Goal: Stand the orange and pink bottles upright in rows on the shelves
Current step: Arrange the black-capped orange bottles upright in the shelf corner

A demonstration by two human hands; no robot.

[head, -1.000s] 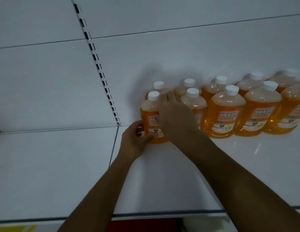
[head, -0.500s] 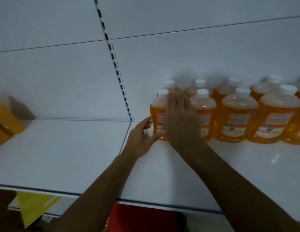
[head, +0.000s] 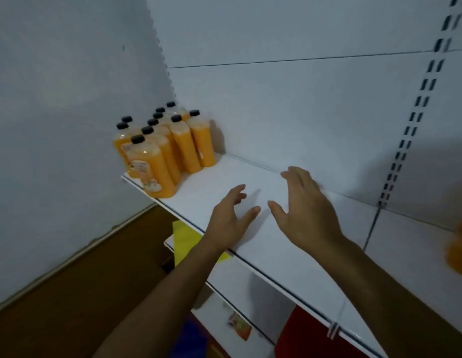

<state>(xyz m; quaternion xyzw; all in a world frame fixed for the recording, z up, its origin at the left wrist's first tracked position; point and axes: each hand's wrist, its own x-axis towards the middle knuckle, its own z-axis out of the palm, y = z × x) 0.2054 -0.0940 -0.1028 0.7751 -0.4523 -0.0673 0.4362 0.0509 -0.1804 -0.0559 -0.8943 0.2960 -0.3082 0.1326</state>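
Hands hover empty over a bare stretch of the white shelf (head: 281, 257). The left hand (head: 228, 223) hangs near the front edge with its fingers spread loosely and nothing in it. The right hand (head: 306, 213) sits just beside it, farther in toward the back panel, palm turned leftward, fingers wide and also empty. Orange bottles (head: 162, 148) with black caps stand upright in a tight cluster at the shelf's far left end, against the side wall, well apart from both hands and up-left of the left one. An orange blur (head: 459, 250) shows at the right edge, past the slotted upright (head: 415, 107); what it is cannot be told. A yellow sheet (head: 184, 241) shows below the shelf.
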